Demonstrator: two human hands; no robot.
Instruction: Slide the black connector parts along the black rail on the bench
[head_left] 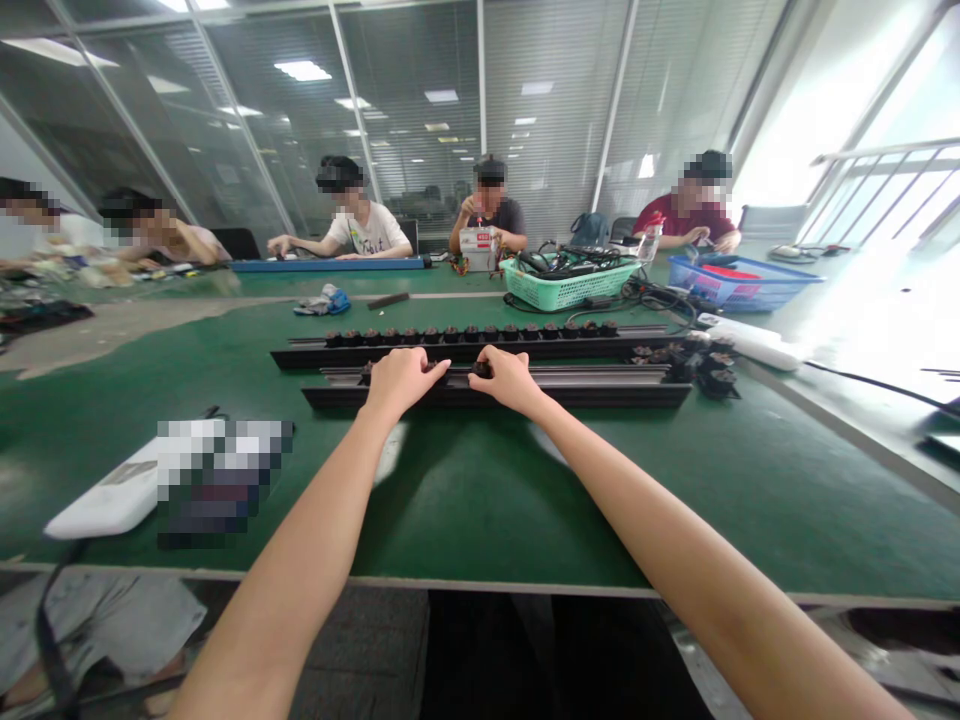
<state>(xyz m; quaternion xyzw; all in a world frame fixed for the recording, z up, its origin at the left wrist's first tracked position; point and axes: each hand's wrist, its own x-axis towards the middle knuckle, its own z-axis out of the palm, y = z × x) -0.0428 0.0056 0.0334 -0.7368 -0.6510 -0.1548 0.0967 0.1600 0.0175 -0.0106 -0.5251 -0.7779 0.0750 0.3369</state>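
Two long black rails lie crosswise in front of me on the green table. My left hand [405,382] grips the near rail [600,395] left of its middle, thumb pointing right. Dark small parts show around its fingers, partly hidden. Just right of it, my right hand [505,380] pinches a small round black part [481,370] at the same rail's channel. Behind, the far rail [300,358] carries a row of similar black parts [450,336]. A loose pile of these black parts [716,370] lies by the near rail's right end.
A white power bank-like device [124,490] and a blurred dark object [217,500] lie front left. Farther back are a green basket [574,285] of cables, a blue basket [742,285], a blue-grey glove [324,300] and a white device [754,342]. Several people sit across the table.
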